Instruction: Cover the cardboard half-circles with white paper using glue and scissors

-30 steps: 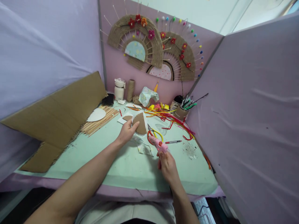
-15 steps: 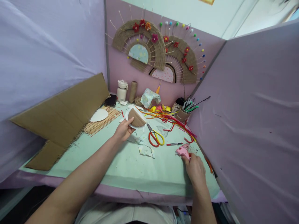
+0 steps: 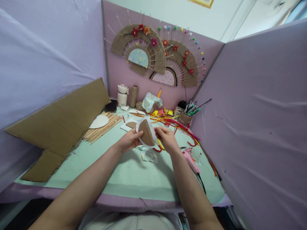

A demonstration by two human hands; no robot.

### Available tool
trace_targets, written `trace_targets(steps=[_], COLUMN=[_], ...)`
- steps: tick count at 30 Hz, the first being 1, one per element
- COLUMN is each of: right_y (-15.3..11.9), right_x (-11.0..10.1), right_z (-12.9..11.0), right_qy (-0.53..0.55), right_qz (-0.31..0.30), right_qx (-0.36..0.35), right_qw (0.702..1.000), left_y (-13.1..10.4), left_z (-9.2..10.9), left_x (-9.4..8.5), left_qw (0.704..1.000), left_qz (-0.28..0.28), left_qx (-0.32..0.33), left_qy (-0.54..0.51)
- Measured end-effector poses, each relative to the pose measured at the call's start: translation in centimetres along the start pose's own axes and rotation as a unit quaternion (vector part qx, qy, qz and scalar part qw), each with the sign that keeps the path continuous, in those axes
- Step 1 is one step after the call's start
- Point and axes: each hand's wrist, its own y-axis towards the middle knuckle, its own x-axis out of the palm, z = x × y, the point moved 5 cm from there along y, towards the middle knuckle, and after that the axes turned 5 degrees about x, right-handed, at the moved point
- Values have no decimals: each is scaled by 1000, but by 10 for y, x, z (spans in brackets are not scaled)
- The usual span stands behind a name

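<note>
A brown cardboard half-disc (image 3: 147,134) with a pale paper border is held up over the middle of the table. My left hand (image 3: 130,140) grips its left edge between thumb and fingers. At its right edge, my right hand (image 3: 166,138) has thumb and fingers pinched by the pale border; whether paper is between them is too small to tell. Scissors (image 3: 161,146) with red and yellow handles lie partly hidden behind the piece. A pink glue gun (image 3: 191,162) rests on the table right of my right forearm. Torn patterned paper (image 3: 149,156) lies below the hands.
Cut cardboard (image 3: 64,118) leans at the left beside thin wooden sticks (image 3: 102,129). Coloured pipe cleaners (image 3: 177,123) spread at the right, near a holder (image 3: 185,118) of pens. Behind stand a white bottle (image 3: 122,96) and a brown roll (image 3: 134,96). Decorated fans hang on the back panel.
My right hand has let go of the pink glue gun and moved left to the half-disc's edge. My left hand has brought the half-disc nearer and turned it more upright.
</note>
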Motion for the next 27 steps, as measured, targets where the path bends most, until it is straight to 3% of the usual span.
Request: trace_targets(steps=[4, 10, 14, 20, 23, 27], right_y=[19, 12, 5, -9, -3, 12], right_x=[21, 16, 13, 14, 9, 2], right_z=[20, 29, 16, 0, 7, 33], right_qy=[100, 86, -4, -153, -118, 11], right_qz=[-10, 10, 52, 167, 142, 80], right_qx=[32, 41, -65, -209, -174, -35], right_qw=[994, 995, 997, 951, 967, 996], left_y=[4, 8, 9, 9, 10, 11], left_z=[-2, -9, -11, -5, -7, -10], left_x=[2, 2, -1, -2, -4, -4], left_qw=[999, 994, 985, 951, 960, 984], left_qz=[14, 25, 63, 93, 108, 117], left_qx=[19, 45, 60, 127, 121, 84], left_qy=[41, 96, 152, 264, 229, 105])
